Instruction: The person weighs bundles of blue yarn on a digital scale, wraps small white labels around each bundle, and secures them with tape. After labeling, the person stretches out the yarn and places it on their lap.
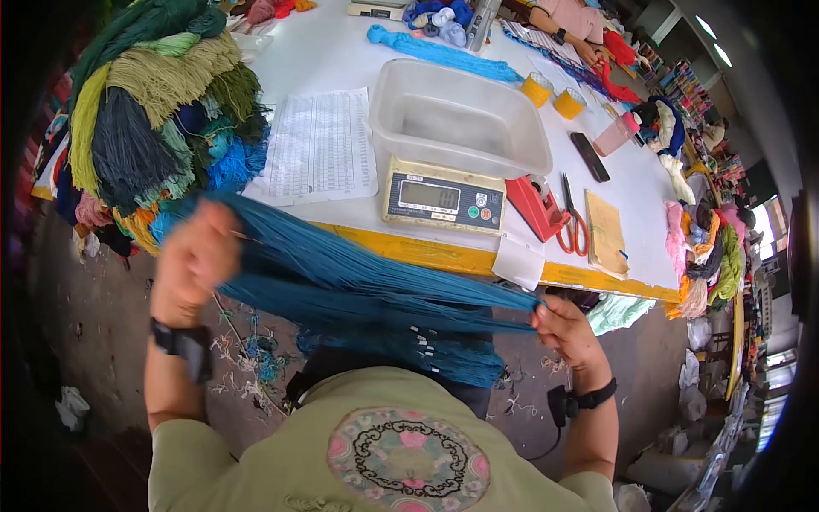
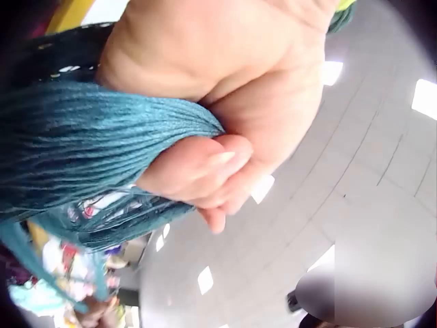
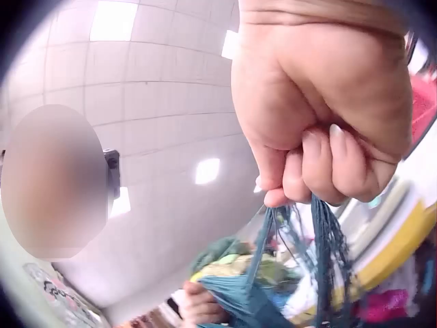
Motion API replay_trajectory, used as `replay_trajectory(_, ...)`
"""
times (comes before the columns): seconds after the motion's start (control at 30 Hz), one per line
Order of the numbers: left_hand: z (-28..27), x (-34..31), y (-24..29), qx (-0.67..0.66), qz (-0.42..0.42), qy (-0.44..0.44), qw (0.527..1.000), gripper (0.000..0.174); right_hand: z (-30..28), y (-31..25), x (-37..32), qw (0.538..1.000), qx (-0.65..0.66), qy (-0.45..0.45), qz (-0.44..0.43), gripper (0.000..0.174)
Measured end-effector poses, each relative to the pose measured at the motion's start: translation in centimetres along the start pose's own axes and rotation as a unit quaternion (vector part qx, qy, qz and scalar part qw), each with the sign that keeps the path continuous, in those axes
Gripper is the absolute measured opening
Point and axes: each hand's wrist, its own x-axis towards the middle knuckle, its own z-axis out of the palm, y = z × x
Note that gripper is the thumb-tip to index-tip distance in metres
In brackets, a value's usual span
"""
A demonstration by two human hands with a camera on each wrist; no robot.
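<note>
A hank of teal yarn [image 1: 375, 277] is stretched between both hands in front of the table's edge. The left hand [image 1: 200, 252], blurred in the head view, grips one end with its fingers curled round the strands, as the left wrist view of the yarn [image 2: 89, 143] shows. At the other end the right hand [image 1: 565, 328] holds the gathered strands; in the right wrist view its fingers are curled tight over the yarn [image 3: 324, 239]. More teal yarn with small white tags [image 1: 424, 341] lies over the person's lap, below the stretched part.
On the table stand a digital scale [image 1: 444, 200] with a plastic tub [image 1: 461, 158], a printed sheet [image 1: 316, 149], a red tape dispenser [image 1: 537, 209], scissors [image 1: 573, 226] and a notepad [image 1: 606, 235]. Heaped yarn hanks [image 1: 162, 102] cover the left side. Another person [image 1: 580, 26] sits across.
</note>
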Motion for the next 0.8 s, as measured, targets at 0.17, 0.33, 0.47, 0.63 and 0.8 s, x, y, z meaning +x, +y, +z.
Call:
replay_trajectory(0.17,-7.4,-2.1,9.9,0.021,0.132,0.055,0.99,0.024,-9.9,8.5,-3.2,0.983,0.0,0.12,0.137,0.024)
replay_trajectory(0.33,-18.0,-4.9,18.9,0.144,0.305,0.187,0.923,0.017,-18.9,15.8,-6.3,0.935,-0.053,0.305,0.175,0.025)
replay_trajectory(0.47,-27.1,-13.0,20.2,0.022,0.313,0.13,0.941,0.015,-20.5,17.8,-7.6,0.85,-0.154,0.461,0.202,0.023)
replay_trajectory(0.63,-11.1,-1.8,8.1,0.068,0.318,0.041,0.945,0.054,-11.6,8.1,-5.3,0.986,0.025,0.126,0.101,0.018)
replay_trajectory(0.8,-1.4,5.2,-1.1,0.093,0.321,0.064,0.94,0.043,-5.4,-6.9,-7.8,0.93,0.102,0.027,-0.352,0.032)
